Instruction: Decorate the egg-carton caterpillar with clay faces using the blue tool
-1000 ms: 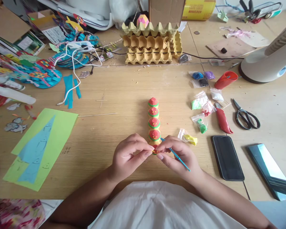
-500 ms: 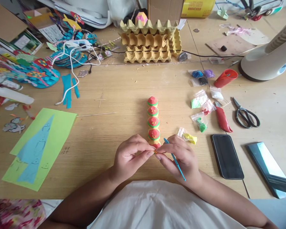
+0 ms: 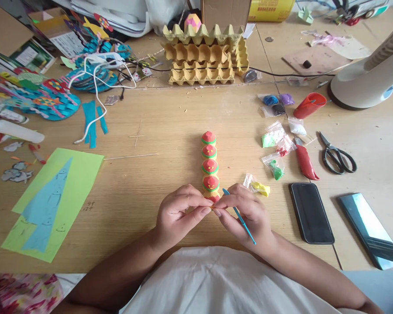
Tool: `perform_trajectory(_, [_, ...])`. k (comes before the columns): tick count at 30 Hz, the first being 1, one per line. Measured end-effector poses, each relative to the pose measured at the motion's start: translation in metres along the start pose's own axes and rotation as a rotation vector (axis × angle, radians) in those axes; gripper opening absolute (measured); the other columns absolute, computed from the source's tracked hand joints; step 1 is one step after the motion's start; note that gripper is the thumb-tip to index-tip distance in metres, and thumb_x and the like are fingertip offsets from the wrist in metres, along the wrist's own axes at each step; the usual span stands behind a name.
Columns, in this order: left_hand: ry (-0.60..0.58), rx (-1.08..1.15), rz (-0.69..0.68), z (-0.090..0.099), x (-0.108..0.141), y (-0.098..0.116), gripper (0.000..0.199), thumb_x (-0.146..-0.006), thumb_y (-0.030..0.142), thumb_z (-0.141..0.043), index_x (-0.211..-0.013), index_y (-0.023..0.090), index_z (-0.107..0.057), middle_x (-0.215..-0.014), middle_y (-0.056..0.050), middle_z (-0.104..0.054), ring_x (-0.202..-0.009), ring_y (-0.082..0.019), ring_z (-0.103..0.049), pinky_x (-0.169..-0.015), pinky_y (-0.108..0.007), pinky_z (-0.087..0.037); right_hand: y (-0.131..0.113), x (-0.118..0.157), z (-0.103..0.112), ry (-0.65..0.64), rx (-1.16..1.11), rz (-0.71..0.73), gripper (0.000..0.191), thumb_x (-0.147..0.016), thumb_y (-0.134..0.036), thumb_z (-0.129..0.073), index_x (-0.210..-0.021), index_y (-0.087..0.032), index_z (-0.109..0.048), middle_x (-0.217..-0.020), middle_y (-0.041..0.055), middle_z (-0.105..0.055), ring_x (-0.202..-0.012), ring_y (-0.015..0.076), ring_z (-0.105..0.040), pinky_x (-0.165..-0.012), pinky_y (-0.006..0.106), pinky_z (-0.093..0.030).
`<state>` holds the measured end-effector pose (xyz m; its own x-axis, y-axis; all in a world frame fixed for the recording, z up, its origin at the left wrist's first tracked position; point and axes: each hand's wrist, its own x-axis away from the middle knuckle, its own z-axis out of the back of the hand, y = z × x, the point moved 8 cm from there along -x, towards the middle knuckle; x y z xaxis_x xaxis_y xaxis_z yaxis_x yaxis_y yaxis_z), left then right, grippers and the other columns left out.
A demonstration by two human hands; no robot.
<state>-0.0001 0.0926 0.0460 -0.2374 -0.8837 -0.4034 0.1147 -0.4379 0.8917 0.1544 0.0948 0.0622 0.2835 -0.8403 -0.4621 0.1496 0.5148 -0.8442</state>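
Note:
A row of egg-carton cups (image 3: 210,166), coated in red, green and yellow with small yellow faces, runs away from me down the middle of the table. At its near end the fingertips of my left hand (image 3: 181,211) and my right hand (image 3: 245,211) meet in a pinch. A tiny orange-yellow bit of clay (image 3: 212,207) shows between them, mostly hidden. Across my right hand lies a slim blue modelling tool (image 3: 243,223), held between the fingers and slanting down to the right. The nearest cup is partly covered by my fingers.
Bags of coloured clay (image 3: 277,169), a red cutter (image 3: 305,161), black scissors (image 3: 337,155) and two phones (image 3: 311,213) lie to the right. Green paper (image 3: 81,174) with blue cut-outs is at left. Egg cartons (image 3: 199,54) stand at the back; a black cable passes them.
The hands stay together in the same pinch, with slight finger movement. The blue tool has tilted a little, and the whole view has shifted slightly.

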Motion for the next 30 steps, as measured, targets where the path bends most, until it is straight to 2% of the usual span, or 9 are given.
perform_trajectory(5, [0.04, 0.002, 0.052, 0.007, 0.0, -0.008, 0.013, -0.093, 0.019, -0.067, -0.103, 0.022, -0.076, -0.086, -0.003, -0.069, -0.076, -0.013, -0.061, -0.066, -0.025, -0.049, 0.006, -0.003, 0.005, -0.008, -0.04, -0.063, 0.011, -0.089, -0.011, -0.069, -0.091, -0.022, -0.069, -0.076, 0.0011, -0.069, -0.071, 0.016, -0.061, -0.068, 0.031, -0.049])
perform_trajectory(10, [0.137, -0.105, 0.212, 0.019, -0.006, -0.039, 0.018, -0.094, 0.024, -0.067, -0.111, 0.023, -0.075, -0.096, -0.004, -0.068, -0.081, -0.013, -0.06, -0.071, -0.024, -0.049, 0.033, -0.01, 0.014, 0.011, 0.085, -0.164, 0.007, -0.092, -0.017, -0.069, -0.088, -0.022, -0.07, -0.077, 0.0013, -0.069, -0.073, 0.017, -0.063, -0.072, 0.032, -0.05])
perform_trajectory(13, [0.117, -0.159, 0.282, 0.019, -0.01, -0.057, 0.022, -0.093, 0.025, -0.067, -0.114, 0.023, -0.073, -0.104, -0.005, -0.069, -0.086, -0.014, -0.06, -0.072, -0.024, -0.049, 0.051, -0.017, 0.019, 0.023, 0.176, -0.211, 0.007, -0.094, -0.02, -0.068, -0.087, -0.022, -0.07, -0.078, 0.0014, -0.067, -0.072, 0.0172, -0.063, -0.07, 0.032, -0.05])
perform_trajectory(16, [0.088, -0.21, 0.324, 0.019, -0.014, -0.067, 0.025, -0.093, 0.023, -0.066, -0.117, 0.024, -0.072, -0.111, -0.006, -0.07, -0.088, -0.014, -0.061, -0.07, -0.024, -0.05, 0.062, -0.025, 0.015, -0.075, 0.259, -0.2, 0.007, -0.095, -0.022, -0.066, -0.09, -0.022, -0.071, -0.079, 0.0024, -0.067, -0.074, 0.0182, -0.064, -0.07, 0.032, -0.049])
perform_trajectory(19, [0.058, -0.23, 0.322, 0.018, -0.018, -0.071, 0.032, -0.092, 0.02, -0.065, -0.122, 0.026, -0.069, -0.119, -0.006, -0.068, -0.094, -0.015, -0.063, -0.073, -0.025, -0.053, 0.069, -0.032, 0.007, -0.191, 0.331, -0.123, 0.009, -0.096, -0.02, -0.063, -0.092, -0.021, -0.071, -0.082, 0.0043, -0.069, -0.076, 0.0199, -0.063, -0.072, 0.033, -0.048])
perform_trajectory(22, [0.05, -0.267, 0.285, 0.018, -0.023, -0.073, 0.035, -0.09, 0.017, -0.065, -0.125, 0.025, -0.067, -0.122, -0.006, -0.066, -0.096, -0.015, -0.063, -0.075, -0.026, -0.054, 0.078, -0.038, 0.002, -0.245, 0.372, -0.065, 0.01, -0.096, -0.02, -0.063, -0.093, -0.021, -0.072, -0.082, 0.0053, -0.07, -0.077, 0.0212, -0.063, -0.073, 0.034, -0.048])
perform_trajectory(26, [0.029, -0.318, 0.244, 0.015, -0.032, -0.08, 0.037, -0.088, 0.013, -0.066, -0.124, 0.023, -0.067, -0.121, -0.007, -0.065, -0.096, -0.016, -0.064, -0.075, -0.027, -0.056, 0.087, -0.039, -0.003, -0.252, 0.382, -0.007, 0.009, -0.097, -0.022, -0.062, -0.093, -0.021, -0.071, -0.084, 0.0063, -0.071, -0.078, 0.0221, -0.063, -0.073, 0.035, -0.05])
perform_trajectory(30, [0.0, -0.342, 0.145, 0.009, -0.042, -0.08, 0.039, -0.088, 0.01, -0.065, -0.124, 0.022, -0.066, -0.121, -0.008, -0.064, -0.103, -0.018, -0.063, -0.079, -0.028, -0.059, 0.089, -0.037, -0.006, -0.233, 0.408, 0.025, 0.009, -0.097, -0.021, -0.062, -0.094, -0.021, -0.07, -0.087, 0.0071, -0.072, -0.079, 0.0227, -0.064, -0.074, 0.036, -0.051])
